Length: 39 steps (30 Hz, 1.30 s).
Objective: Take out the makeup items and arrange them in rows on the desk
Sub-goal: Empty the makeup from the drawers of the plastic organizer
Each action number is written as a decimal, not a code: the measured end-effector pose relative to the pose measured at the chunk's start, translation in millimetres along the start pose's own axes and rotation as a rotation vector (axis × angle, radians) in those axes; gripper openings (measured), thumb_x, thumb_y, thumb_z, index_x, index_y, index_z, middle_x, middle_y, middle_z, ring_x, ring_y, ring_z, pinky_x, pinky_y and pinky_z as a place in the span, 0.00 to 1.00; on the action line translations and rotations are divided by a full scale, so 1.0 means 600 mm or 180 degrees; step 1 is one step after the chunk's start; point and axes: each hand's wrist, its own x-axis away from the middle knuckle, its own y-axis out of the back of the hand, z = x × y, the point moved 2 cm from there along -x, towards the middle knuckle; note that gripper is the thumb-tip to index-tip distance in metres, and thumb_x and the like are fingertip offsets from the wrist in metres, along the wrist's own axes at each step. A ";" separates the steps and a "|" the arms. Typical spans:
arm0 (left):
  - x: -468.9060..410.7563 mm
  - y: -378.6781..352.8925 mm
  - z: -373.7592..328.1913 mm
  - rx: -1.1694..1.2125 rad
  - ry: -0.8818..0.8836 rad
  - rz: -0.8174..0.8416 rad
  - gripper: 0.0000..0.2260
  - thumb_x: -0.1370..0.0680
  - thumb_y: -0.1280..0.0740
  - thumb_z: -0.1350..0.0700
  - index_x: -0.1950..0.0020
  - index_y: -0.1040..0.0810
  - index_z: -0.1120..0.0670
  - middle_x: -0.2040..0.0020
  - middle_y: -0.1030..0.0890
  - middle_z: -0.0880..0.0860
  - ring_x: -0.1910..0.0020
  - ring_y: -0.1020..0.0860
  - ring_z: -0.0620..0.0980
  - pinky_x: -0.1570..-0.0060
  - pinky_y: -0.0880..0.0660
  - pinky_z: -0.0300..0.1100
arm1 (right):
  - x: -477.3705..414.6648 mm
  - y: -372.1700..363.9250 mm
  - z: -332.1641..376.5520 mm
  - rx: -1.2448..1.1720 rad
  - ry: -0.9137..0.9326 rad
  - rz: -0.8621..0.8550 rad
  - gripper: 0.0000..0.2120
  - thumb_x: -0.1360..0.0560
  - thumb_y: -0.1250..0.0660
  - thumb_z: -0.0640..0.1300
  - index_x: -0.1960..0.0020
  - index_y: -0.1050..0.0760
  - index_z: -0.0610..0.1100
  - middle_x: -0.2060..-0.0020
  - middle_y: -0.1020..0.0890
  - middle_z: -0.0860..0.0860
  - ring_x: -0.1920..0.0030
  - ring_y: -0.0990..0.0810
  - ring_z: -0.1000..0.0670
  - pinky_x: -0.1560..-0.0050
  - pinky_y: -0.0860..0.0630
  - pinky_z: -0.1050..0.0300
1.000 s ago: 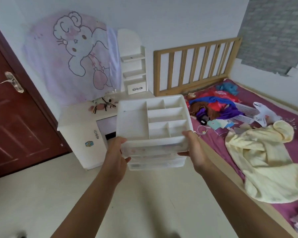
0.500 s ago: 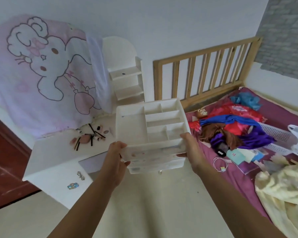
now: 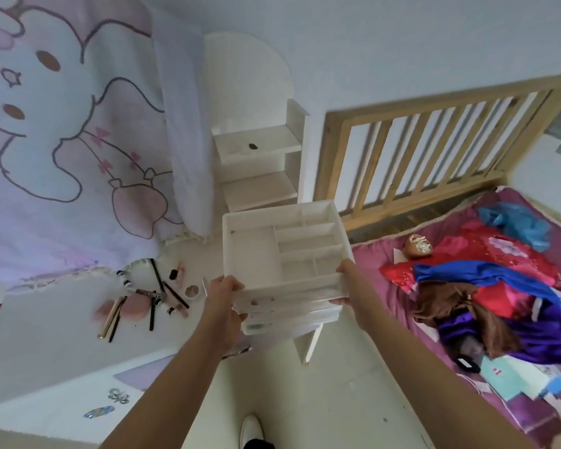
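Brought the white drawer organizer (image 3: 282, 254) forward since half a second ago, from short of the front edge to over the right end of the worktop (image 3: 62, 335). Gripping it at both near corners. Curling the fingers (image 3: 232, 282) of the left hand (image 3: 222, 296) over the top rim at the left front corner, thumb out of sight. Wrapping the right hand (image 3: 348, 281) round the right front corner, fingertips tucked under the upper drawer. Cannot tell whether set down yet or held just above. Seeing nothing in the divided top tray. Making out something pinkish behind the upper clear drawer front and something greenish lower down, both too blurred to name.

Further out, finding loose makeup items (image 3: 149, 296) already heaped on the worktop, left of the organizer and near the back edge, under the hanging cartoon blanket (image 3: 62, 124): a pink powder puff (image 3: 133, 307), a round compact (image 3: 191, 290), dark pencils (image 3: 152, 315) and brushes lying crisscross, mostly front to back. Judging the left hand the nearer to that heap, just to its right. Reaching the drawers likely calls for setting the organizer down first, fronts toward the body. Beyond, passing a white shelf unit (image 3: 256, 163) at the back right corner, then the bed (image 3: 379, 254) off the right end.
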 end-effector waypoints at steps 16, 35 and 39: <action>-0.398 -0.044 -0.056 -0.0695 0.0335 -0.0164 0.13 0.27 0.40 0.60 0.43 0.34 0.56 0.56 0.32 0.51 0.58 0.32 0.50 0.48 0.31 0.51 | -0.415 -0.145 -0.011 0.0134 -0.0757 -0.0115 0.17 0.39 0.41 0.46 0.51 0.29 0.44 0.55 0.28 0.44 0.52 0.27 0.43 0.58 0.22 0.50; -0.464 -0.088 -0.020 -0.1079 0.0382 -0.0572 0.03 0.22 0.42 0.69 0.53 0.29 0.64 0.53 0.34 0.52 0.54 0.31 0.53 0.44 0.23 0.54 | -0.536 -0.114 0.000 0.0414 -0.0560 0.0865 0.12 0.25 0.39 0.50 0.50 0.28 0.40 0.64 0.33 0.50 0.59 0.32 0.47 0.57 0.31 0.51; -0.410 -0.062 0.021 -0.1298 0.0218 -0.0679 0.19 0.18 0.38 0.61 0.27 0.32 0.58 0.30 0.32 0.49 0.32 0.31 0.51 0.38 0.26 0.50 | -0.502 -0.103 -0.024 0.0828 -0.0318 0.0730 0.19 0.17 0.43 0.58 0.33 0.27 0.49 0.49 0.24 0.56 0.48 0.27 0.56 0.42 0.35 0.57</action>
